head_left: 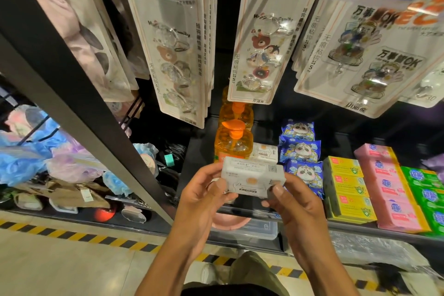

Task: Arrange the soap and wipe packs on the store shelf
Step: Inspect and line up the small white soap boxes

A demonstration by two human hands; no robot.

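While both hands pinch the white wipe pack at its ends above the shelf front, a slip risks knocking the orange pump bottle just behind. Left hand and right hand curl closed on it. Pack: soft, pale, printed label, orange dot, a matching pack behind.

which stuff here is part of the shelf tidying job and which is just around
Part of the job:
white wipe pack, held by left hand and right hand
panda packs
yellow soap boxes
pink soap packs
green soap packs
orange pump bottles

Just around:
hanging hook cards
bath poufs
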